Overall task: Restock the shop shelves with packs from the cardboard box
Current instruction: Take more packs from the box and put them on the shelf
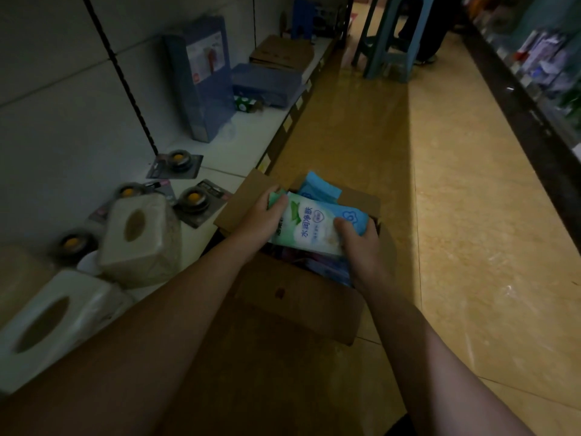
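Note:
An open cardboard box [292, 297] stands on the floor beside the low white shelf [251, 133]. Over its opening I hold a stack of packs. On top lies a green-and-white wipes pack [306, 226], with a blue pack [350, 217] under it. My left hand [262, 215] grips the stack's left end. At the lower right end my right hand [361, 243] grips it, thumb on the green pack. Another blue pack [317, 187] stands behind, and more packs [327, 269] lie dim inside the box.
On the shelf lie two tissue boxes [141, 240], several carded round items [176, 162], blue cartons [201, 73] and a flat brown carton [283, 51]. A blue stool [390, 36] with someone's legs behind it stands down the tan-tiled aisle. Stocked shelves [540, 64] run along the right.

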The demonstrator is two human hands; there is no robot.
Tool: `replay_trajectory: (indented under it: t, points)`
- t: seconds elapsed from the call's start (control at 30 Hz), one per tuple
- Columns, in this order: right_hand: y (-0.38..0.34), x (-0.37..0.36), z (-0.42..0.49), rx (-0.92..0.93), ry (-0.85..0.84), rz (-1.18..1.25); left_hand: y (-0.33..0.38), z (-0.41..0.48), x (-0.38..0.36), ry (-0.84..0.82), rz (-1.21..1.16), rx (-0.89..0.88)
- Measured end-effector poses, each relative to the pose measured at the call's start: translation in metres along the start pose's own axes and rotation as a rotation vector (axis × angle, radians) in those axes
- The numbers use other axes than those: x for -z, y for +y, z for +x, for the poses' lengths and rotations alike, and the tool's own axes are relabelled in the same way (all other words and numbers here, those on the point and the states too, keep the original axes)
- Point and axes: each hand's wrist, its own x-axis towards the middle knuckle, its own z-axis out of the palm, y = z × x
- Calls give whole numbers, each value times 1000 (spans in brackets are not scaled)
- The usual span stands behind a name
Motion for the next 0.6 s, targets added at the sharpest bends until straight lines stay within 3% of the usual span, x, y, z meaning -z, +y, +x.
replay_trajectory:
  t: [0.27, 0.43, 0.6]
  points:
    - [-6, -3, -6, 53, -29, -23, 6, -2, -2, 66, 311, -27]
    - [-13, -6, -9, 81, -81, -70, 13, -3, 1, 39, 302, -50]
    - [-29, -13, -9, 82, -53, -181, 25, -10, 4, 121, 334, -135]
